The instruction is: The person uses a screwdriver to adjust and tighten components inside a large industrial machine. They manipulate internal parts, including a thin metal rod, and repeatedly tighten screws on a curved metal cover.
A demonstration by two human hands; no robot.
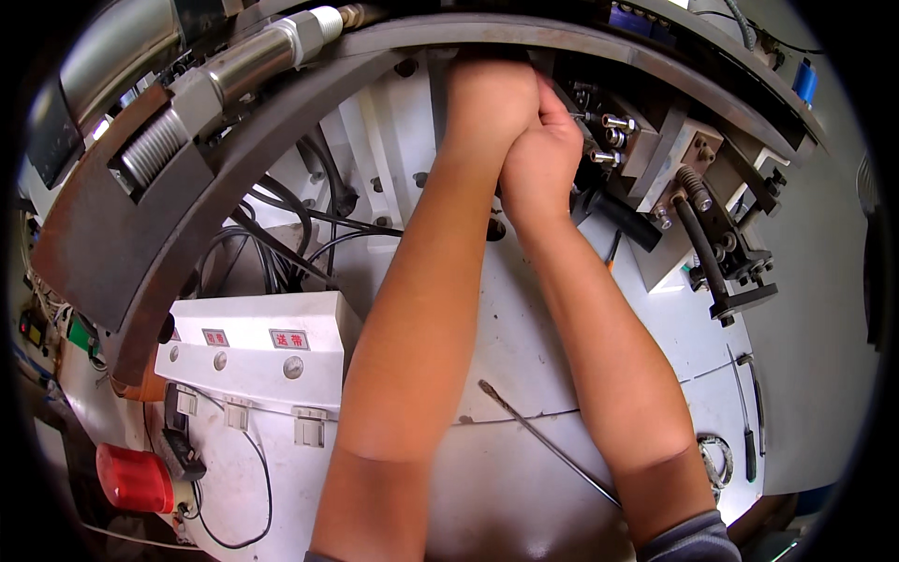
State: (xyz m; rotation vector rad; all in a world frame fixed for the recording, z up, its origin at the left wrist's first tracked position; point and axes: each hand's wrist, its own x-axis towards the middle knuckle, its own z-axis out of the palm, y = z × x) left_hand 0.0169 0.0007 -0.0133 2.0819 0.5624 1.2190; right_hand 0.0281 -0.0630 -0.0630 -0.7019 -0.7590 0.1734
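Observation:
Both my forearms reach up into a machine with a white panel (524,309). My left hand (489,94) is pushed in under a curved dark steel ring (524,36), and its fingers are hidden behind that ring. My right hand (543,155) presses against my left wrist with its fingers curled toward a block of shiny socket-head bolts (613,136). Whatever either hand grips is hidden.
A long thin metal rod (548,440) lies on the white panel between my forearms. Black cables (281,234) run at the left above a white box (253,347) with red labels. A red lamp (134,478) sits lower left. A black clamp assembly (716,253) and thin tools (749,412) are at the right.

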